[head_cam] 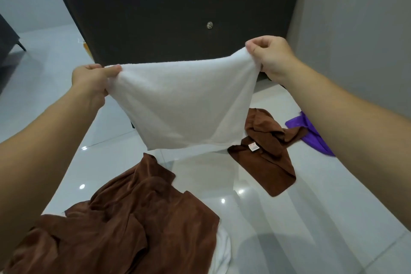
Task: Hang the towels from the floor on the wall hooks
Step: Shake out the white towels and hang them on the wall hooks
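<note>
A white towel (182,104) hangs spread out in the air above the floor. My left hand (93,80) pinches its upper left corner and my right hand (270,58) pinches its upper right corner. On the glossy tiles below lie a large crumpled brown towel (124,224), a smaller brown towel (264,151) with a white label, and a purple towel (309,131) partly hidden behind my right forearm. A bit of white cloth (222,249) shows under the large brown towel. No wall hooks are in view.
A dark grey upholstered panel (178,18) with a metal stud stands straight ahead. A grey wall (355,29) runs along the right. A dark furniture leg (13,38) shows at the far left. Pale glossy floor tiles (289,218) spread around the towels.
</note>
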Tool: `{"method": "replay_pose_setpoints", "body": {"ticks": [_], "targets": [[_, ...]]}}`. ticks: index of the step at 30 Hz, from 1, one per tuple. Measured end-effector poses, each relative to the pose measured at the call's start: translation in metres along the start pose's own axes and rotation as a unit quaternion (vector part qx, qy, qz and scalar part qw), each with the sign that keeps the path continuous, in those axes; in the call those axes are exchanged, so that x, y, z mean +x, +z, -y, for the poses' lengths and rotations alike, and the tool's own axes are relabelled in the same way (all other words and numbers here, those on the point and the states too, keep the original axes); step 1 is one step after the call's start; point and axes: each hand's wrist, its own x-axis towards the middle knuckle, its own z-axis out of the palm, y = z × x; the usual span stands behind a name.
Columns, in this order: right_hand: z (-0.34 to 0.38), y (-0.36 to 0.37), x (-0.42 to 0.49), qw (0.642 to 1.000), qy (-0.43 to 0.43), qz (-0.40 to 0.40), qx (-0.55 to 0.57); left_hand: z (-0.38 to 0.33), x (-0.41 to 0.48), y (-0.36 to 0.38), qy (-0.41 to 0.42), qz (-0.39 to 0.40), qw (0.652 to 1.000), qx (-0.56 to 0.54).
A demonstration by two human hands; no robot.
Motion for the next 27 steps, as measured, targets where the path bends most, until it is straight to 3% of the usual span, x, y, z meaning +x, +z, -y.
{"method": "replay_pose_setpoints", "body": {"ticks": [4,7,10,18,27], "targets": [[0.007,-0.009,0.003,0.991,-0.033,0.106,-0.072,-0.003,0.009,-0.009,0.051,0.023,0.998,0.012],[0.012,-0.004,0.009,0.979,-0.069,0.074,-0.176,-0.006,0.013,-0.014,0.075,0.053,0.996,0.015],[0.015,0.001,0.014,0.973,-0.100,0.023,-0.209,-0.006,0.013,-0.015,0.104,0.054,0.993,0.032],[0.031,0.003,0.030,0.951,-0.144,0.014,-0.271,-0.020,0.005,-0.016,0.244,-0.018,0.941,0.233],[0.132,-0.007,0.030,0.947,-0.114,0.027,-0.299,-0.125,-0.021,-0.068,0.183,0.009,0.925,0.333]]}}
